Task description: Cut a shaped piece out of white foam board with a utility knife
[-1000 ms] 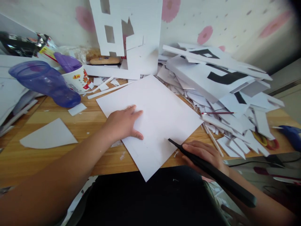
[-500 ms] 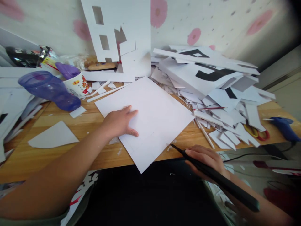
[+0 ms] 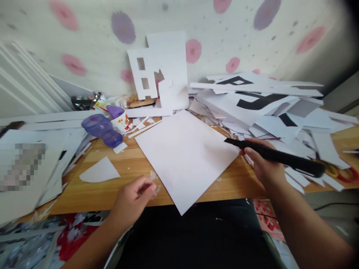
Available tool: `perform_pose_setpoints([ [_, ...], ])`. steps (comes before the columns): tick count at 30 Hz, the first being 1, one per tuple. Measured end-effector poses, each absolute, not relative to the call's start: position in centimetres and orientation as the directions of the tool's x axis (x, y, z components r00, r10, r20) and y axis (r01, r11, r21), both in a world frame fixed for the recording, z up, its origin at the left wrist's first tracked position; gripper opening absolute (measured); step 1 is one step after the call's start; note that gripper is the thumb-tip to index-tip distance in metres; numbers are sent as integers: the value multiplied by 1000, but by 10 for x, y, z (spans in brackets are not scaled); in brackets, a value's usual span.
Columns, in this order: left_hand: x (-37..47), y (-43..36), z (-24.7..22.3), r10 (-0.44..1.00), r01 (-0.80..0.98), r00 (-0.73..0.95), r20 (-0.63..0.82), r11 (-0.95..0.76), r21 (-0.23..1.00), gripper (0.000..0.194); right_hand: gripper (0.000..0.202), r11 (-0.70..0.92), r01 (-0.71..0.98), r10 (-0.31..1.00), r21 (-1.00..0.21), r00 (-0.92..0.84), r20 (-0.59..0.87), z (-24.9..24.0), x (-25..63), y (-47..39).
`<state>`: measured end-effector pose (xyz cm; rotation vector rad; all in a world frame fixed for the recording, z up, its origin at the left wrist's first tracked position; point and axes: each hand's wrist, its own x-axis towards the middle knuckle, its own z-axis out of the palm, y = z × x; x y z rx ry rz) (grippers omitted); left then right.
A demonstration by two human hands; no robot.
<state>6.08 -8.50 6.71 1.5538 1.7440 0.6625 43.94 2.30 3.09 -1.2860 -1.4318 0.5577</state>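
A square white board point(image 3: 187, 157) lies cornerwise on the wooden table point(image 3: 98, 194), its near corner jutting past the front edge. My right hand point(image 3: 265, 164) grips a black cutter knife point(image 3: 283, 156), its tip over the right part of the board. To the left of the board, my left hand point(image 3: 137, 194) hovers near the table's front edge with its fingers curled together. Whether anything small is between those fingers cannot be made out. A smaller white offcut point(image 3: 99, 170) with a curved edge rests farther left.
A heap of white cut pieces point(image 3: 252, 101) fills the right side, with scissors point(image 3: 347, 175) at its edge. Back left are a purple bottle point(image 3: 102, 129) and a paper cup point(image 3: 122, 121). A cut-out white panel point(image 3: 168, 56) leans on the wall. Stacked sheets point(image 3: 30, 179) lie far left.
My left hand has come off the board toward the front left, and its fingers have curled in. My right hand has raised the knife forward over the board. The view has shifted left and up.
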Motion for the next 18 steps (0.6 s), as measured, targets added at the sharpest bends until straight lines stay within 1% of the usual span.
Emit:
perform_pose_setpoints([
  [1, 60, -96, 62, 961, 548, -3, -277, 233, 803, 26, 34, 281, 333, 920, -900, 173, 351, 31, 437, 31],
  [2, 59, -105, 57, 922, 495, 54, -382, 308, 812, 29, 34, 255, 270, 935, -929, 175, 308, 32, 434, 38],
  [3, 59, -112, 52, 884, 459, 122, -451, 353, 815, 37, 35, 233, 224, 947, -946, 170, 273, 32, 432, 43],
  [5, 61, -119, 44, 820, 417, 260, -510, 381, 825, 62, 33, 220, 189, 957, -957, 150, 249, 34, 428, 50],
  [7, 63, -120, 38, 796, 343, 354, -490, 377, 860, 79, 31, 222, 173, 960, -959, 133, 246, 36, 424, 54],
  [8, 64, -119, 36, 792, 282, 392, -468, 381, 881, 84, 31, 219, 168, 962, -961, 127, 241, 38, 423, 56],
  [10, 67, -117, 32, 784, 131, 464, -412, 400, 907, 87, 30, 196, 163, 969, -967, 120, 216, 41, 419, 59],
  [12, 71, -116, 27, 791, -37, 501, -351, 425, 905, 84, 30, 168, 170, 977, -971, 104, 187, 43, 415, 62],
  [14, 74, -117, 23, 836, -204, 456, -303, 430, 879, 76, 29, 159, 162, 983, -974, 66, 171, 42, 412, 64],
  [16, 78, -118, 22, 901, -357, 343, -266, 387, 850, 69, 29, 166, 144, 984, -976, 46, 174, 38, 407, 64],
  [18, 81, -120, 24, 948, -442, 214, -236, 310, 842, 69, 28, 163, 138, 982, -977, 72, 174, 34, 402, 60],
])
